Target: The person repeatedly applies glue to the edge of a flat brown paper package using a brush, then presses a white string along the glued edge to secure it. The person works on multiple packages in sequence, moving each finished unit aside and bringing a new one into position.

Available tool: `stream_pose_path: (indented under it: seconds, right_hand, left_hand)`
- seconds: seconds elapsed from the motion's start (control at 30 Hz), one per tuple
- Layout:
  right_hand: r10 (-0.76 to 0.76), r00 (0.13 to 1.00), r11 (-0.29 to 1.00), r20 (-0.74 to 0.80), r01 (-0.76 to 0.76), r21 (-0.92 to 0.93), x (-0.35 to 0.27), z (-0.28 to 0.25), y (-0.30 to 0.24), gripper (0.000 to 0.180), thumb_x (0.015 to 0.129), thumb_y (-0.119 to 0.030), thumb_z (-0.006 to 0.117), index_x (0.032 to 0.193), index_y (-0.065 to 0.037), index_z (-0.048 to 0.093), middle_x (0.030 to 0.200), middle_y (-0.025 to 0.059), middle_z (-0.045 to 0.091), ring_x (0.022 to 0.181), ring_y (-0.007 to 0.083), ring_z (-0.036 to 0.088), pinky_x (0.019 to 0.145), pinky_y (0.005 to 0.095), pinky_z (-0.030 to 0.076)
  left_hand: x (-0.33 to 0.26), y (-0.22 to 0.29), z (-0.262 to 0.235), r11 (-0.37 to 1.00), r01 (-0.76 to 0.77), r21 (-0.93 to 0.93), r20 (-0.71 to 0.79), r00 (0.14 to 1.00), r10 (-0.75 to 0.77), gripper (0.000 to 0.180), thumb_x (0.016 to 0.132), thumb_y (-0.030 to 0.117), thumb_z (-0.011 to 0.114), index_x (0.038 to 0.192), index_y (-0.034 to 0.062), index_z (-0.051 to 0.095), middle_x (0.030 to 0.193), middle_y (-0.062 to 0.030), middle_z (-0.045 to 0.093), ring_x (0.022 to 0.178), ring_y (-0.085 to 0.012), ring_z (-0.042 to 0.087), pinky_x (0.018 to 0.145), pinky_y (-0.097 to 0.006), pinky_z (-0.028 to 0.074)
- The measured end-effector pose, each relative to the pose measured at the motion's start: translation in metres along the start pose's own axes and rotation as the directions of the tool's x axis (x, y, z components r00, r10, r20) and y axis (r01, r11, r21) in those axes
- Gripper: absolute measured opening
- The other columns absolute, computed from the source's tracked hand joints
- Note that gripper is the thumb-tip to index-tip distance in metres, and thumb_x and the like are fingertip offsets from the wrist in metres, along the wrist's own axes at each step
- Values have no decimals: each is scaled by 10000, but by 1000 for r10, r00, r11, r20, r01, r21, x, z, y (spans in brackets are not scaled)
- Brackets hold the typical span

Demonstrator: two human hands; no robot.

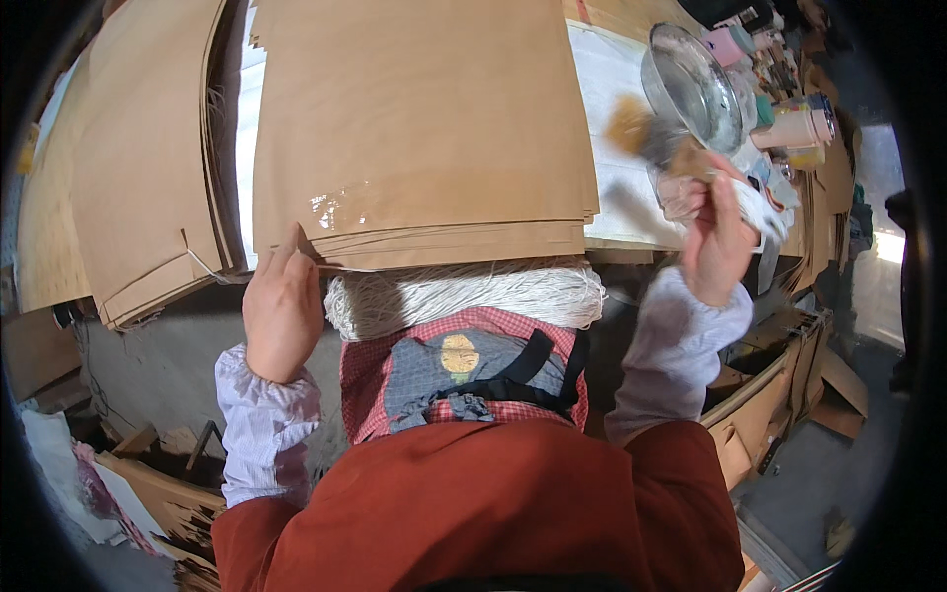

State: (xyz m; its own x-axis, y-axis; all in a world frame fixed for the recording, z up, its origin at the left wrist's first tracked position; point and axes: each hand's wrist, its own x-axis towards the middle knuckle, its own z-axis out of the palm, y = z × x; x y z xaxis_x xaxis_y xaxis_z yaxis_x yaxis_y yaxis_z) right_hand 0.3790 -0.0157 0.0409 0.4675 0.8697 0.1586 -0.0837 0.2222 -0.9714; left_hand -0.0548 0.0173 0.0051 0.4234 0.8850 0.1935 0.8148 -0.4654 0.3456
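A stack of brown paper sheets (pixel 424 118) lies on the worktable in front of me, with a wet, shiny patch near its lower left. At that near left corner my left hand (pixel 283 311) has its fingers closed on the paper's edge, and a thin pale string passes there. Off the stack's right side, my right hand (pixel 718 232) grips a wide brush (pixel 663 140) with yellowish bristles, smeared by motion. The bristles are beside a round metal basin (pixel 695 89) holding clear-looking liquid.
Another brown paper stack (pixel 143 168), with string at its corner, stands on the left. A bundle of white string (pixel 464 296) lies along the table's near edge, above my lap. Cups and a pink-lidded container (pixel 728 45) crowd the far right. Cardboard boxes (pixel 764 395) stand below.
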Motion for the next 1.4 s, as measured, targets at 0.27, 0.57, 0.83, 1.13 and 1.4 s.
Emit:
stream_pose_path:
  seconds: [0.27, 0.57, 0.83, 1.13, 1.4]
  right_hand:
    - [-398, 793, 246, 462, 577, -779, -51, 1, 33, 383, 818, 68, 557, 1198, 43, 597, 1180, 180, 624, 1074, 327, 603, 911, 366, 499]
    - [215, 767, 920, 605, 49, -389, -78, 47, 24, 168, 922, -85, 599, 1009, 11, 707, 839, 75, 607, 770, 160, 565, 692, 274, 469]
    - [348, 904, 704, 249, -76, -706, -7, 49, 74, 133, 811, -82, 687, 853, 43, 672, 789, 83, 639, 717, 166, 604, 656, 283, 483]
    - [457, 839, 786, 296, -225, -575, -12, 42, 91, 250, 743, -42, 720, 928, 3, 558, 906, 109, 539, 784, 213, 559, 734, 305, 487]
    - [217, 945, 496, 244, 108, -861, -21, 49, 86, 250, 724, -50, 740, 878, -15, 547, 896, 98, 514, 793, 210, 548, 737, 320, 482]
  left_hand:
    - [-8, 32, -68, 539, -6, -842, 82, 987, 140, 75, 812, 1, 614, 752, -44, 617, 659, -109, 584, 559, -191, 534, 516, -291, 399]
    - [8, 6, -102, 951, 29, -306, -46, 998, -46, 65, 812, -78, 629, 855, -28, 632, 728, -92, 604, 633, -168, 538, 580, -280, 425]
    - [56, -59, 9, 886, 169, -433, 42, 985, -167, 65, 803, 3, 705, 857, -32, 697, 776, -89, 652, 676, -138, 608, 630, -253, 474]
    - [47, -43, 18, 961, -93, 261, -240, 958, 158, 185, 700, 77, 739, 856, 66, 641, 882, -60, 603, 892, -264, 576, 812, -389, 437]
    - [44, -39, 23, 961, -176, 212, -216, 951, 221, 127, 753, 32, 667, 843, 54, 580, 871, -79, 581, 837, -280, 571, 735, -400, 451]
